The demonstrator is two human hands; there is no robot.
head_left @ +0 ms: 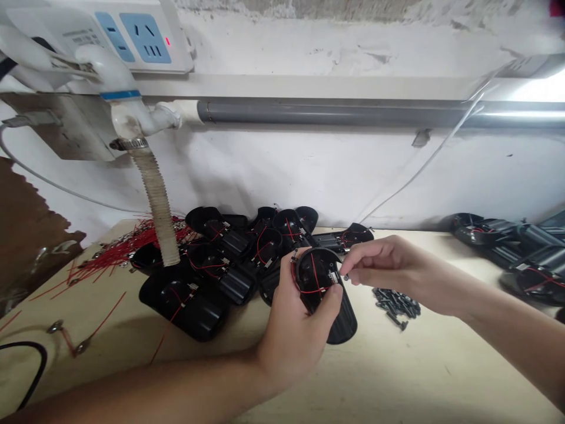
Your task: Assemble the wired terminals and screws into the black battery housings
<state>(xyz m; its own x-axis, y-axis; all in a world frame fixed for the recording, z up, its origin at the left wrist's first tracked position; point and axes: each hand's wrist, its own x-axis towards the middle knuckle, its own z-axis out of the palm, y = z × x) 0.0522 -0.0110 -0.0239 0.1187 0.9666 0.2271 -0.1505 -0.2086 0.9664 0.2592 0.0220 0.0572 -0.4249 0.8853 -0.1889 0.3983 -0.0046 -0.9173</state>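
My left hand (300,333) is wrapped around a black plastic housing (342,318), rounded at both ends, with a red wire looped across its hollow top. The left thumb presses near a small white-and-metal part at the housing's edge. Just right of that part, my right hand (392,271) pinches a small dark piece (346,277) between thumb and fingertips; its exact kind is too small to tell. Under the right hand lies a heap of short black pieces (397,306) resembling screws or pins. Several similar black housings (198,312) with red wires lie to the left and behind.
Red wires (132,247) with metal ends are piled at the left of the pale table (212,377). A ribbed hose (154,200) hangs down over the housings. More black housings (525,247) lie at the right. A grey pipe (335,112) and a power strip (145,35) run along the wall.
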